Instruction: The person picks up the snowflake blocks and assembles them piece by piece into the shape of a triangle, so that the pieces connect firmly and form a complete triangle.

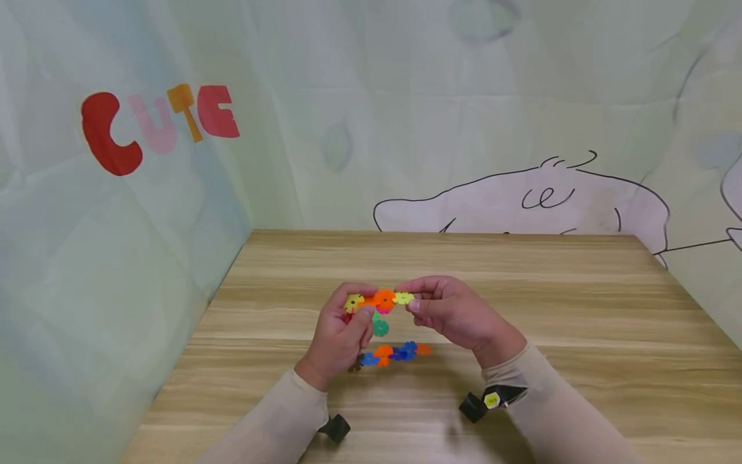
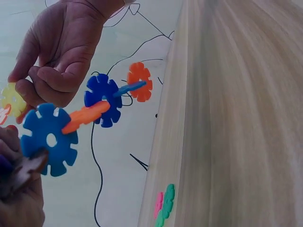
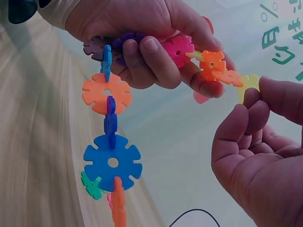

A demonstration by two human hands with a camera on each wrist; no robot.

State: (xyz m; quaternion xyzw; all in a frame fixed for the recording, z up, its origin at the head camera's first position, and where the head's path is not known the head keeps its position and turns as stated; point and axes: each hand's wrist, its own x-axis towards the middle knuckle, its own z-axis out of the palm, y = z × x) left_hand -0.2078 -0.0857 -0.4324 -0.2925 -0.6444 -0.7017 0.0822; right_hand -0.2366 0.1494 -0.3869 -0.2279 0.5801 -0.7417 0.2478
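My left hand (image 1: pixel 344 325) grips a chain of interlocking plastic snowflake discs, its fingers curled round purple and pink discs (image 3: pixel 178 52). An orange disc (image 1: pixel 385 299) shows between the hands. At that end, the thumb and fingers of my right hand (image 1: pixel 449 309) pinch a yellow disc (image 3: pixel 248 87), which meets an orange one. Below the left hand hangs the rest of the chain, with a brown disc (image 1: pixel 356 365), orange discs (image 3: pixel 107 93) and blue discs (image 3: pixel 112 162) set crosswise. Fingers partly hide the held stretch.
A few green and pink discs (image 2: pixel 167 201) lie on the wooden table (image 1: pixel 278 258), beyond the hanging chain. A printed cloth (image 1: pixel 324 116) rises behind the table and along its left side. Black wrist cameras (image 1: pixel 474 407) sit at both sleeves.
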